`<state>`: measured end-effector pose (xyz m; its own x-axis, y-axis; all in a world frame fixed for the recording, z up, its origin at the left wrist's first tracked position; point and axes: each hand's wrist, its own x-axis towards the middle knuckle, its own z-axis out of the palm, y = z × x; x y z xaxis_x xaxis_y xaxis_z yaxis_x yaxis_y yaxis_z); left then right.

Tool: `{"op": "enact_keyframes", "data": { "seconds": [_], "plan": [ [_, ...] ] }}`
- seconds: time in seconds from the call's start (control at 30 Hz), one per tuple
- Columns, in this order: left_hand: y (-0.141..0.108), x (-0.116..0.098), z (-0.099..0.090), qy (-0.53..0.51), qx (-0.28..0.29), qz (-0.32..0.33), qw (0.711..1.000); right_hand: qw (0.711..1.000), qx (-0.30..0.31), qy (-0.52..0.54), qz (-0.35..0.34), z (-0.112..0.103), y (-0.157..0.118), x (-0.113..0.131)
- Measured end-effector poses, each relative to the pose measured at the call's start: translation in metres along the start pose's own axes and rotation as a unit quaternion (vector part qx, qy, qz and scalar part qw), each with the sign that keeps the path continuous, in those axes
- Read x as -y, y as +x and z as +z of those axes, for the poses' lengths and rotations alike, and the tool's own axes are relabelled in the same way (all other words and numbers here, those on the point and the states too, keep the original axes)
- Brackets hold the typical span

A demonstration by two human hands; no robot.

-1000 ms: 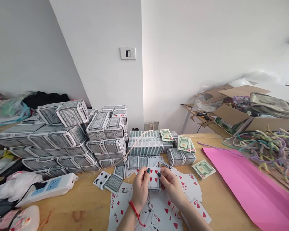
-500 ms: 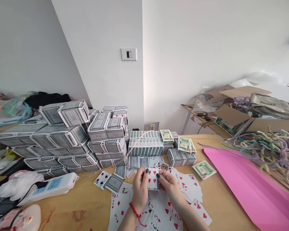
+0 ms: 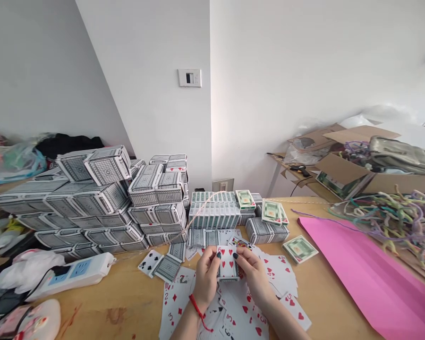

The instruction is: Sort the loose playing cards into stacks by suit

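Observation:
A six of hearts playing card (image 3: 227, 262) is pinched by its two sides between my hands, its face toward me. Behind its lower part shows a small piece with a grey card-back pattern. My left hand (image 3: 207, 275) grips the left edge, thumb on the face. On the right edge my right hand (image 3: 250, 270) closes in the same way. Beneath both hands lie loose playing cards (image 3: 241, 309), several face up. Two patterned card backs (image 3: 167, 268) lie left of my left hand, beside a spade card (image 3: 150, 262).
Folded-card blocks (image 3: 92, 203) are stacked high at the left. Behind my hands stands a row of card boxes (image 3: 214, 210). A green card box (image 3: 300, 249) lies right, near a pink sheet (image 3: 343, 264). A power strip (image 3: 74, 276) sits left; coloured cords (image 3: 393, 222) heap right.
The six of hearts has come up slightly between my fingers, so its corner number shows, and the grey patterned piece is more visible below. Both hands stay nearly in place.

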<state>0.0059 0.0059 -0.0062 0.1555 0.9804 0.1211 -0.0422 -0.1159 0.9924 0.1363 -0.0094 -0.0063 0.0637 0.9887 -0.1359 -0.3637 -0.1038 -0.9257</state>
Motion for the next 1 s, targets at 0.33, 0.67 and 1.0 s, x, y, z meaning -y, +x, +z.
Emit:
{"op": "enact_keyframes", "data": {
  "seconds": [0.33, 0.67, 1.0],
  "plan": [
    [0.001, 0.003, 0.001, -0.025, 0.014, -0.028, 0.999, 1.000, -0.025, 0.003, 0.017, -0.004, 0.005, -0.008],
    [0.000, 0.001, 0.003, 0.058, -0.028, 0.016, 0.998, 0.999, -0.041, 0.011, 0.016, 0.000, 0.004, -0.002],
    [-0.005, 0.003, 0.004, 0.160, -0.011, 0.152, 0.975, 1.000, 0.017, 0.013, 0.021, -0.004, 0.004, 0.001]
  ]
}}
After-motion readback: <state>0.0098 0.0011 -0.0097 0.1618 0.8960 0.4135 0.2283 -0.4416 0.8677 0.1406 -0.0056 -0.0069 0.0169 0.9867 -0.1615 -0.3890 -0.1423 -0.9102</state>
